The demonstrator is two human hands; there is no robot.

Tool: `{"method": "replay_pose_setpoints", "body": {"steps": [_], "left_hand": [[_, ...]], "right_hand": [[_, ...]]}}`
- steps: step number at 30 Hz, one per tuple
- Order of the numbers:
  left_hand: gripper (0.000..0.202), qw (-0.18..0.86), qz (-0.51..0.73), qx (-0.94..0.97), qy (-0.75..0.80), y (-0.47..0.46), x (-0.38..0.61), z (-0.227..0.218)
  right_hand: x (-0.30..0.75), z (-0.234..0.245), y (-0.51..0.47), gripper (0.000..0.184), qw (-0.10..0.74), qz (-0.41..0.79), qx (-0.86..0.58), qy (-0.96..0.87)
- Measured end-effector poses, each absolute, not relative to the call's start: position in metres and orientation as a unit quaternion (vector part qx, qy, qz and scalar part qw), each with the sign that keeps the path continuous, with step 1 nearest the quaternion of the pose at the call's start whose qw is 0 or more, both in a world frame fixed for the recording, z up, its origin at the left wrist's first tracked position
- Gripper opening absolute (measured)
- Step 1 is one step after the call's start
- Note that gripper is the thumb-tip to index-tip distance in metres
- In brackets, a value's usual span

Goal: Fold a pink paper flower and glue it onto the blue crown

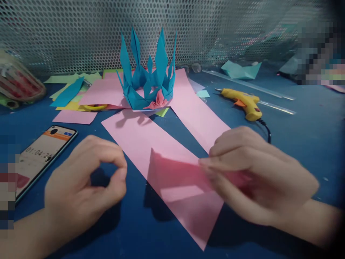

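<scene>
Pinching a darker pink piece of paper [175,169] between thumb and fingers of my right hand [258,176], pretty much just by its edge, I guess so most of it stays uncovered. It's blurry, so can't tell you much about the folds. My left hand [86,180] is curled into a ring, thumb and forefinger meeting, nothing in it that I can see. Under the held piece there's a long pale pink strip [134,133] lying flat on the blue desk [129,237]. Phone [43,154] sits face up by my left hand, probably so the timer's readable. Past that, the blue paper crown [147,90] stands upright, points up, with a pink folded flower [159,100] on its front. Yellow glue gun [250,102] lies off to the right, likely parked there for easy reach. Way back, a perforated metal panel [81,36] walls off the desk; beyond it is too murky to make out.
</scene>
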State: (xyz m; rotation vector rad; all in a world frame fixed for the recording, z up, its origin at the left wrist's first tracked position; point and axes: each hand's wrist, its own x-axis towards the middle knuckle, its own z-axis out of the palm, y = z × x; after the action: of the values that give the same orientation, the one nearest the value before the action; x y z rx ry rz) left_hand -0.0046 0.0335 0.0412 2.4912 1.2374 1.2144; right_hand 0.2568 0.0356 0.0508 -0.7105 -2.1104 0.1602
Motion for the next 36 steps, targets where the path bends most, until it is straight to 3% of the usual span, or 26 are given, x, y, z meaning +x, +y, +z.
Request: {"method": "replay_pose_setpoints", "body": {"steps": [3,5,10,14,16,19,23,26,31,36], "left_hand": [[0.017,0.113,0.419,0.778,0.454,0.032,-0.002,0.037],[0.015,0.180,0.401,0.764,0.472,0.031,-0.003,0.032],[0.034,0.361,0.331,0.723,0.487,0.032,-0.004,0.025],[0.031,0.442,0.337,0.657,0.509,0.031,0.002,0.032],[0.043,0.473,0.335,0.632,0.515,0.028,0.005,0.035],[0.060,0.493,0.321,0.634,0.503,0.024,0.005,0.035],[0.052,0.483,0.301,0.695,0.440,0.025,0.003,0.029],[0.055,0.483,0.296,0.711,0.417,0.028,0.001,0.028],[0.048,0.508,0.331,0.672,0.425,0.029,0.002,0.028],[0.037,0.504,0.343,0.680,0.408,0.025,0.004,0.028]], "right_hand": [[0.254,0.048,0.037,0.021,0.487,0.126,-0.328,-0.800],[0.249,0.044,0.035,0.018,0.479,0.198,-0.342,-0.784],[0.237,0.034,0.031,0.010,0.440,0.320,-0.336,-0.769],[0.233,0.030,0.027,0.010,0.451,0.360,-0.371,-0.728],[0.233,0.029,0.025,0.010,0.449,0.390,-0.413,-0.689],[0.234,0.032,0.025,0.013,0.420,0.434,-0.445,-0.662],[0.235,0.035,0.027,0.021,0.334,0.578,-0.383,-0.638],[0.235,0.036,0.027,0.025,0.284,0.594,-0.348,-0.668],[0.234,0.040,0.028,0.027,0.279,0.581,-0.335,-0.688],[0.233,0.045,0.031,0.017,0.252,0.709,-0.257,-0.606]]}}
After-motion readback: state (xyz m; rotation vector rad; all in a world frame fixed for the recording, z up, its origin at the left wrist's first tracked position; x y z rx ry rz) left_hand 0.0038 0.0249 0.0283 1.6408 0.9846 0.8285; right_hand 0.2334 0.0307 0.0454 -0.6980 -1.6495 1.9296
